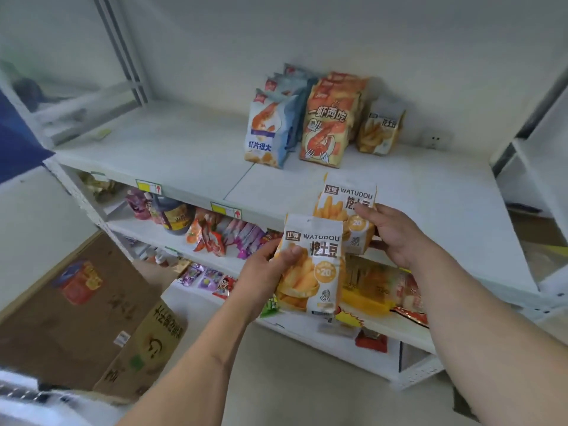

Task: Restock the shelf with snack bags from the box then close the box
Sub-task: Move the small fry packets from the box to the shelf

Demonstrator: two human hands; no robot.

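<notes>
Before the top shelf (184, 155), each hand gripping a white-and-orange WATUDOU bag, left hand (261, 272), right hand (396, 232)

On the tier below the top board you see a dark jar (175, 217) with a yellow label, just right of a purple pouch (137, 203). A white wall socket (435, 140) sits on the back wall at the right. Yellow price tags (149, 187) with red arrows mark the board's front edge.
</notes>
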